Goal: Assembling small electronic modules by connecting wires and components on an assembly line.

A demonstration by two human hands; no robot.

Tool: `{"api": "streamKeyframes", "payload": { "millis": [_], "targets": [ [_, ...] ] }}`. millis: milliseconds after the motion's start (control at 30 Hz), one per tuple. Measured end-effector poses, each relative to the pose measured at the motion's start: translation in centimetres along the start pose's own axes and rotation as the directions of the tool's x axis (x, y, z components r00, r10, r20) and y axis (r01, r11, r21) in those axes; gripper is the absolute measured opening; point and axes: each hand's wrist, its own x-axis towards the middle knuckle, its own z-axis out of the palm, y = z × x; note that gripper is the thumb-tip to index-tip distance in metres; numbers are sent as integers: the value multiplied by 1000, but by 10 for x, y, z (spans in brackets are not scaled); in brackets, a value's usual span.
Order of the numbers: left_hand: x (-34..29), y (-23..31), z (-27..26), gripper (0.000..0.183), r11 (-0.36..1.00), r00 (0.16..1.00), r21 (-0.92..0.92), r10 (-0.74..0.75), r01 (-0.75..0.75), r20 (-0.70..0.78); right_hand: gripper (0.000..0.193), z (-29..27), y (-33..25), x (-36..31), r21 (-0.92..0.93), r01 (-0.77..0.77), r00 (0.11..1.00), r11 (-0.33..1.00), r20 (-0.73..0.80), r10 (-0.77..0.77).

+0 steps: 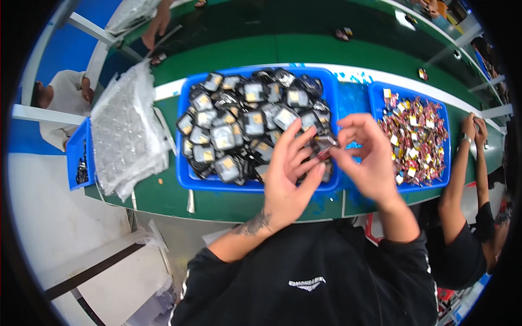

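My left hand [288,182] and my right hand [371,157] meet over the right edge of a large blue tray [228,185]. Between their fingertips is a small dark, shiny piece with a reddish tint [324,143]; its exact kind is too blurred to tell. The right thumb and forefinger pinch it from the right, while the left fingers curl round its left side. Heaped in the tray under my hands are black-framed square casings [254,124] with grey faces and yellowish patches.
To the right, a second blue tray [447,163] holds small parts [414,138] with dark red wires and white and yellow tabs. Clear plastic blister trays [128,130] stack at left, beside a small blue bin [80,157]. A co-worker's arms [465,149] rest near the right tray. Green belt [304,49] runs behind.
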Motion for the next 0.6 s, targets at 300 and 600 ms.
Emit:
{"api": "streamKeyframes", "payload": {
  "millis": [300,600],
  "targets": [
    [-22,3,-54,36,458,802,794,595,-401,61,43,-61,65,227,-295,-240,968,925,-142,206],
    [-49,-20,-78,44,345,627,862,778,-372,-41,36,-34,28,198,-657,93,994,748,18,-108]
  ]
}}
